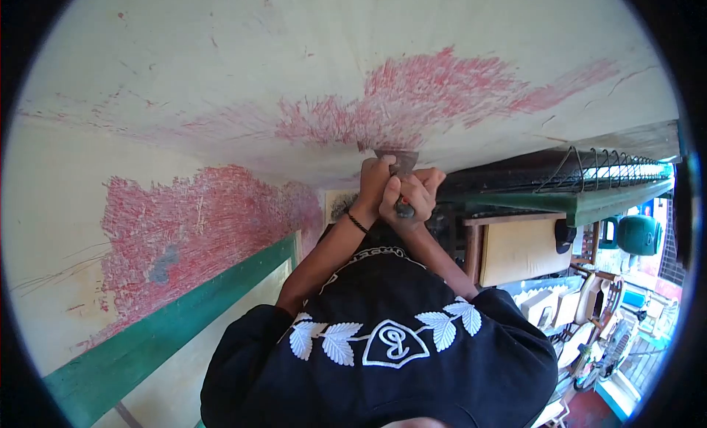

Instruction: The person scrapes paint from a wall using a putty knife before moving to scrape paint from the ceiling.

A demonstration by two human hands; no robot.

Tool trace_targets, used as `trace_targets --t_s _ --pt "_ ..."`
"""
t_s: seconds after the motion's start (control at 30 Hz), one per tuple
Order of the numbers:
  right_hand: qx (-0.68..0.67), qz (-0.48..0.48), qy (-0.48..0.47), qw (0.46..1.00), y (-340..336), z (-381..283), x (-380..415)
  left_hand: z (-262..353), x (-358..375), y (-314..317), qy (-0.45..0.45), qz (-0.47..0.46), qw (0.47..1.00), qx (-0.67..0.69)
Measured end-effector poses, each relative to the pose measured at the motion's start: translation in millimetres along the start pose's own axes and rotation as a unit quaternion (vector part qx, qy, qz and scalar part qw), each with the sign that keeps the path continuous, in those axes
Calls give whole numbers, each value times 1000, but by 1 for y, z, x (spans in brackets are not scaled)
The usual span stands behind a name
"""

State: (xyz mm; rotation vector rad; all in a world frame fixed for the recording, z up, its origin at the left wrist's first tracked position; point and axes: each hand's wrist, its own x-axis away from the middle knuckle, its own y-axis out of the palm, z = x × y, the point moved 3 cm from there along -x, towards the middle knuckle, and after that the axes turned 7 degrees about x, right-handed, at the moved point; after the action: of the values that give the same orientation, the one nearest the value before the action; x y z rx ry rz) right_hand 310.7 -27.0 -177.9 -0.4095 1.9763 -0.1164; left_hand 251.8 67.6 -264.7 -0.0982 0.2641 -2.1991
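Note:
A scraper with a wide flat metal blade [400,161] is pressed against the pale wall [243,52], at the lower edge of a scratched red patch [442,82]. My right hand [414,195] is closed around its handle, whose dark end [404,209] pokes out below the fingers. My left hand [374,180], with a dark bracelet at the wrist, is closed at the blade's left side, its fingertips on the metal. Part of the handle is hidden by my fingers.
Another scratched red patch [199,237] covers the left wall above a green trim strip [177,325]. To the right are a green-edged ledge [582,205] with a coiled wire rack [604,170], a tan padded panel [523,251], and cluttered furniture below it.

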Motion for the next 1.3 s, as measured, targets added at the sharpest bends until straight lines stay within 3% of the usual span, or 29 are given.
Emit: trace_targets --t_s 0.13,0.17,0.27,0.33,0.37,0.43,0.5,0.53,0.6,0.7,0.77,0.83,0.9,0.97,1.03,1.1,1.2,1.23,1.3 --pt "-64 -1 -13 998 -29 -18 -36 60 20 -4 -16 -10 980 197" --pt "-80 36 -23 996 -21 -12 -24 49 15 -2 -10 11 985 171" --pt "1 0 21 1000 0 -3 -8 46 12 -7 22 34 995 94" --pt "-11 20 -4 1000 -11 -4 -22 58 7 1 -154 40 906 392" --pt "-37 22 -13 999 -20 -11 -31 65 8 0 -178 19 893 413" --pt "-83 46 -27 995 -23 -18 -26 56 15 -2 -85 20 956 281" --pt "-15 2 -8 1000 0 -5 -10 55 5 -4 -69 19 961 268" --pt "23 -26 9 999 2 -9 -8 55 14 -3 -124 18 937 326" --pt "-7 16 6 1000 -1 -7 -21 60 8 -1 -211 22 874 437" --pt "-88 55 -9 995 -19 -23 -27 66 19 -6 -175 1 939 295" --pt "-18 11 -7 1000 4 -5 -6 8 -1 -7 -186 -27 965 184" --pt "23 -14 7 1000 0 -10 -6 25 13 -2 -213 0 918 335" --pt "-27 9 10 1000 -12 -21 -35 83 10 -9 -224 1 873 433" --pt "-92 61 3 994 -15 -22 -25 43 17 -8 -129 -9 970 204" --pt "-28 8 3 1000 6 -11 -13 32 0 -10 -106 3 980 167" --pt "19 -12 11 1000 -2 -10 -4 18 9 -3 -216 34 917 335" --pt "-39 29 -4 999 -15 -20 -26 103 11 -19 -175 9 930 323" --pt "-58 44 -8 997 -18 -23 -27 67 8 -11 -148 13 943 296" --pt "-15 12 -12 1000 3 -6 -10 -33 -3 7 -191 38 931 308"
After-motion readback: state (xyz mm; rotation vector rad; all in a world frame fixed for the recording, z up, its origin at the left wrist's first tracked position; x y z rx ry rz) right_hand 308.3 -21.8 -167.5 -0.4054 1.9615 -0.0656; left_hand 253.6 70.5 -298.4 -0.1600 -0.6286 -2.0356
